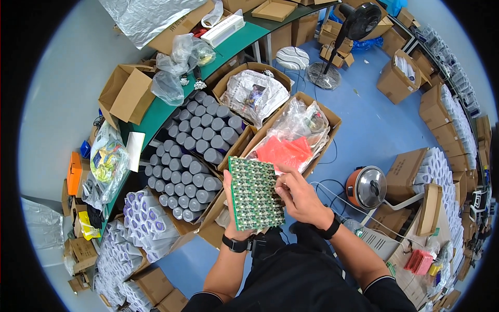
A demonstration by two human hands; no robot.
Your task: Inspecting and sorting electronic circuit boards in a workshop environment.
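Circuit-board panel (pixel 254 193), a green sheet gridded with many small identical boards, sits upright in front of the person's chest, just above the lap, and it is the thing in hand. Going left to right: at nine o'clock of the panel stands an open carton of grey cylinders (pixel 195 151) packed on end, with white tubes with purple caps (pixel 143 218) further out at eight o'clock. The left hand (pixel 232 208) is behind the panel, its thumb curled over the left edge and the fingers closed on the back, so it grips the sheet. The right hand (pixel 300 195), at three o'clock of the panel, has fingertips pinched on the right edge near the top corner.

By my reading the person is working at the edge row, either checking it or starting to snap a piece off; that would call for a firm hold on the left and a small, controlled bend on the right.

At twelve o'clock, a carton with clear bags and red-orange sheets (pixel 283 151) stands open. At three o'clock, a rice cooker (pixel 366 187) sits on the blue floor.

Most of the left hand is hidden by the panel. Whether the right fingers hold a separate piece I cannot tell.
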